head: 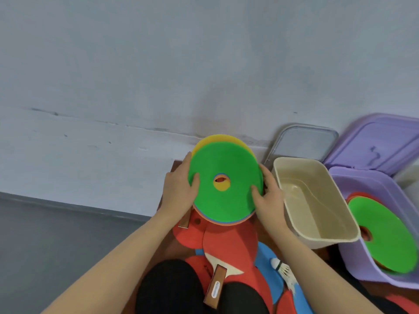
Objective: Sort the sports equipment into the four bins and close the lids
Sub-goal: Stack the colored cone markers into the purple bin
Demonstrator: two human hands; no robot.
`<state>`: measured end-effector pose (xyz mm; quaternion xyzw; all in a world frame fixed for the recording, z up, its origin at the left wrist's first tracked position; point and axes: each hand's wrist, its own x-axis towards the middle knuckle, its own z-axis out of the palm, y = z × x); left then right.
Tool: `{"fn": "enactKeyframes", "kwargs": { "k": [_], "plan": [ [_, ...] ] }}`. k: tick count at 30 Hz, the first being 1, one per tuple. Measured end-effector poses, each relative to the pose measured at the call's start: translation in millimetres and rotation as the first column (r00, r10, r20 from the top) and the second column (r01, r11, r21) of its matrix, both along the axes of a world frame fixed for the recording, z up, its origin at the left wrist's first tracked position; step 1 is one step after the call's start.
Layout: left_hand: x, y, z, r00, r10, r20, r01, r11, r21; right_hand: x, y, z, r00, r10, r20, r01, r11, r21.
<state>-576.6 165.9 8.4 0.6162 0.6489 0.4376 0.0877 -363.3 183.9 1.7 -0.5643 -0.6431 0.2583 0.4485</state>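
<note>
A stack of flat disc cones point(224, 200), green on top with yellow, orange and blue edges showing, is held up between both hands. My left hand point(179, 186) grips its left rim and my right hand point(268, 196) grips its right rim. Right of it stands an empty cream bin point(340, 239). Further right, a purple bin point(371, 189) holds more disc cones point(383, 234), green on top. Below the stack lie red table tennis paddles point(226, 243) and a white shuttlecock point(283, 268).
A grey-framed clear lid point(301, 141) leans on the wall behind the cream bin. The purple bin's lid point(383, 141) stands open against the wall. Blue and red flat items point(272, 282) lie under the paddles. My dark-clothed knees point(172, 288) are at the bottom. Grey floor at the left.
</note>
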Motion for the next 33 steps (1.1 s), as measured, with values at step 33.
{"fn": "enactKeyframes", "kwargs": {
  "k": [33],
  "plan": [
    [389.9, 28.9, -4.4, 0.778, -0.304, -0.551, 0.136, 0.936, -0.324, 384.0, -23.3, -16.8, 0.826, -0.155, 0.542, 0.217, 0.975, -0.053]
  ]
}}
